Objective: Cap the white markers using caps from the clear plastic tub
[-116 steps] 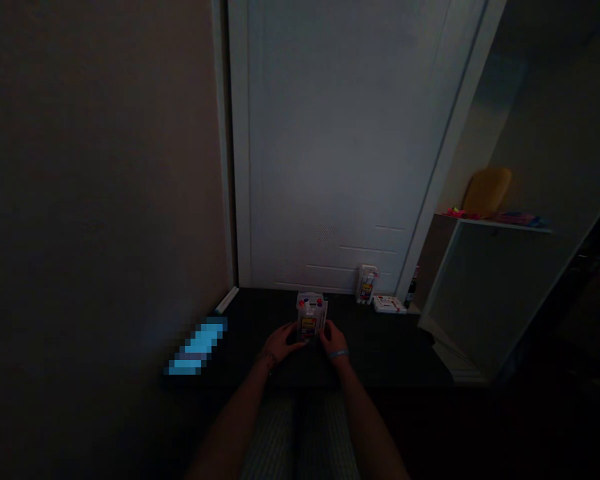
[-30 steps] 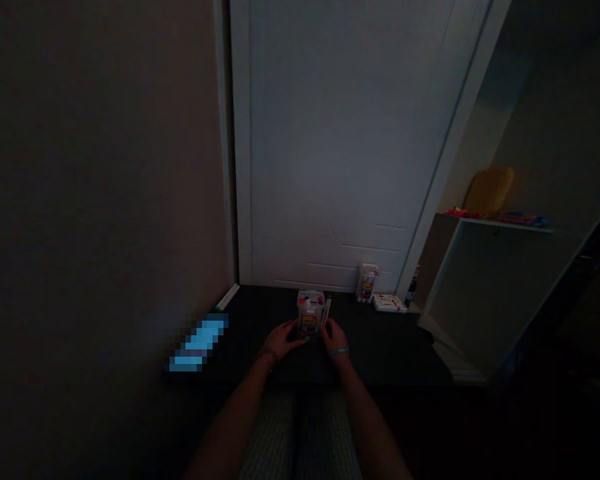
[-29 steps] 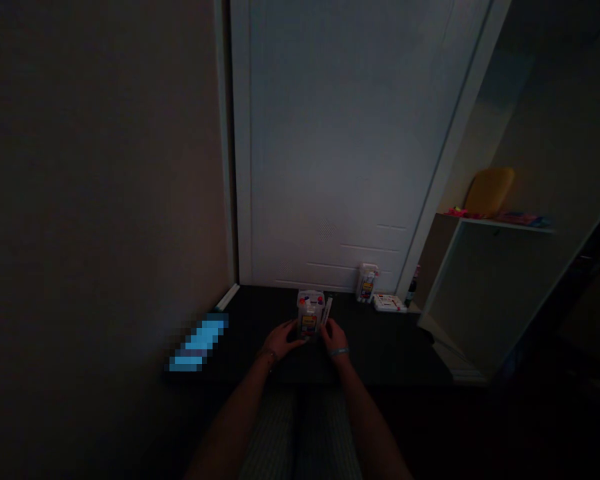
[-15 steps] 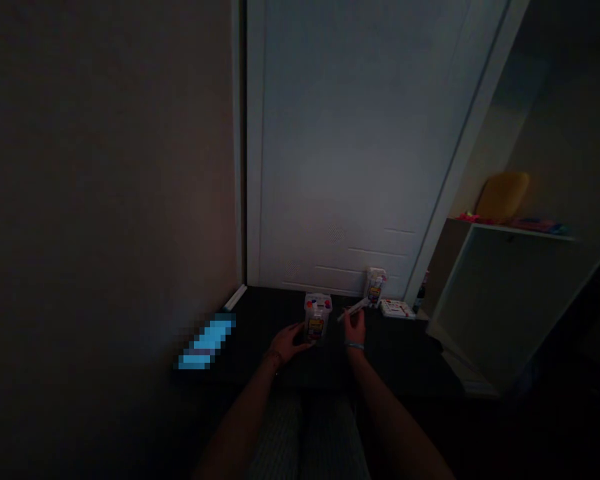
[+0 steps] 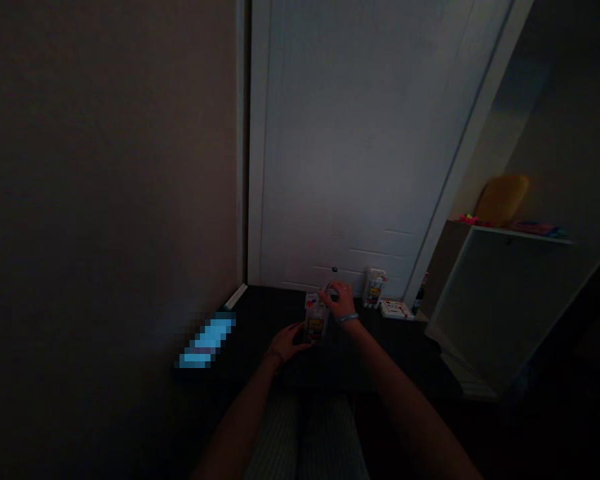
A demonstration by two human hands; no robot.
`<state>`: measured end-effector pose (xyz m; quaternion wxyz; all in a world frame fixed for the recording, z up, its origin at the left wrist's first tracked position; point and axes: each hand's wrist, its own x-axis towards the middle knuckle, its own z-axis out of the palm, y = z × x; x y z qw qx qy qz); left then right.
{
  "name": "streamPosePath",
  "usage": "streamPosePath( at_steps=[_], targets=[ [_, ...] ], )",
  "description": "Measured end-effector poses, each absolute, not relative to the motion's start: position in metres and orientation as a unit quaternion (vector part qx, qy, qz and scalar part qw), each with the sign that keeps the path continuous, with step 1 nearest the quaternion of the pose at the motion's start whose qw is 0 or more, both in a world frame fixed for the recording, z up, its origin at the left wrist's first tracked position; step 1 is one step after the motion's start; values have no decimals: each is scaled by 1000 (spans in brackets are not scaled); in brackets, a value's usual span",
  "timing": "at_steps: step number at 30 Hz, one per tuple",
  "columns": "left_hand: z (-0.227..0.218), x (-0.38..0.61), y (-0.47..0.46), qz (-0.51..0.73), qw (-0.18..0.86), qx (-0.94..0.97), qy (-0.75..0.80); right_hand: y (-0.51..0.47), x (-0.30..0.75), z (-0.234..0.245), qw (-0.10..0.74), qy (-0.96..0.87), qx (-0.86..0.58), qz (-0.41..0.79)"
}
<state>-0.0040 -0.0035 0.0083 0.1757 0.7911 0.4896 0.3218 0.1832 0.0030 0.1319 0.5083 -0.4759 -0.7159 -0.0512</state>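
Observation:
A small clear container of markers [image 5: 315, 323] stands on a dark surface [image 5: 380, 353] in front of me. My left hand [image 5: 286, 341] is curled against the container's lower left side and steadies it. Just over the container's top, my right hand [image 5: 339, 300], with a light wristband, pinches a thin marker [image 5: 333, 280]. The marker stands nearly upright, its dark tip pointing up. The room is very dim, so the fingers are hard to make out.
A second container of markers [image 5: 374, 287], a flat printed box [image 5: 394, 309] and a dark bottle [image 5: 419, 297] stand to the right by a white door [image 5: 360, 147]. A white shelf unit [image 5: 490, 300] carries a yellow object [image 5: 501, 199]. A blue pixelated patch [image 5: 207, 341] lies left.
My right hand lifted a marker away to the right of the container, then swung it back over the container's top. The left hand stayed on the container. The view shifted slightly.

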Motion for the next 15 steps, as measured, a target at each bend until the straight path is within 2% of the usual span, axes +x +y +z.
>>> streamPosePath(
  at_steps=[6,15],
  targets=[
    [0,-4,3,325,168,798,479,4,182,113,398,-744,-534,-52],
    [-8,-4,8,325,164,792,490,-17,178,117,352,-757,-538,-119]
  ],
)
